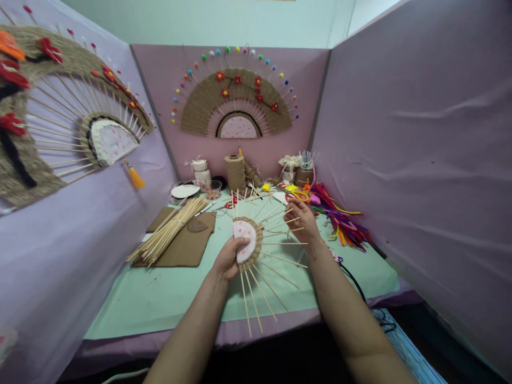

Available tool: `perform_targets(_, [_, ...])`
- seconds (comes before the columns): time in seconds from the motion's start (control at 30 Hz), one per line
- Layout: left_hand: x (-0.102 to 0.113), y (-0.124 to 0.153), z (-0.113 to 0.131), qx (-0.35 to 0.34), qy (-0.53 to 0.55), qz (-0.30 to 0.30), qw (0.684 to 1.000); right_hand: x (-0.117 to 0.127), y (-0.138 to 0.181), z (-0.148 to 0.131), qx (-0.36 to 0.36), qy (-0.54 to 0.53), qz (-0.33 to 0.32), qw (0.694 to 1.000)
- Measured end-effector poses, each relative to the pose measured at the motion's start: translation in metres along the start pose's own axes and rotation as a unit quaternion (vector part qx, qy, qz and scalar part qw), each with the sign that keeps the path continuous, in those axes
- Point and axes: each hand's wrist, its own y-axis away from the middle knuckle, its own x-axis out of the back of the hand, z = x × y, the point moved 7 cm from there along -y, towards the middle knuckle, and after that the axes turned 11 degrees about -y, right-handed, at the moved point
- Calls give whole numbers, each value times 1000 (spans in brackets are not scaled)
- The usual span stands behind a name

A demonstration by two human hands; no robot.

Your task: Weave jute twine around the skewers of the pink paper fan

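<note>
A small half-round fan frame (258,234) of thin wooden sticks spreads out over the table, its sticks pointing mostly right and toward me. Twine is wrapped in a band around its white centre with pink spots. My left hand (231,256) is closed on that centre, thumb on top and the other fingers underneath. At the upper right stick tips is my right hand (303,220), its fingers bent and pressed together. Whether they pinch a stick or some other thin thing is hard to see.
A bundle of sticks (172,229) lies on brown cardboard (202,250) at left. Behind are a twine spool (235,172), jars and yellow-handled scissors (300,196). Colourful pipe cleaners (346,221) lie at right. Finished fans (200,106) hang on the partitions around the table.
</note>
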Motion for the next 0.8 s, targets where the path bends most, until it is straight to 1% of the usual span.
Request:
perform_targets(0.13, [0, -1, 0, 7, 10, -7, 1000, -1, 0, -11, 44, 1, -27, 999])
perform_targets(0.23, [0, -1, -3, 22, -2, -5, 1000, -2, 0, -18, 76, 18, -34, 996])
perform_targets(0.3, [0, -1, -6, 35, -14, -11, 999, 1, 0, -21, 97, 37, -21, 994])
perform_targets(0.4, [-4, 0, -8, 41, -29, -36, 998, 9, -2, -21, 107, 75, 26, 991])
perform_targets(0.5, [-7, 3, -9, 47, -44, -55, 996, 16, -5, -11, 90, 107, 64, 988])
perform_targets(0.63, [-12, 8, -12, 46, -59, -97, 992, 17, -5, 10, 64, 156, 88, 982])
perform_targets(0.7, [-16, 9, -15, 41, -65, -125, 989, 13, -2, 21, 57, 191, 85, 976])
perform_targets(0.8, [-23, 11, -21, 41, -70, -164, 983, 4, 3, 30, 64, 244, 60, 966])
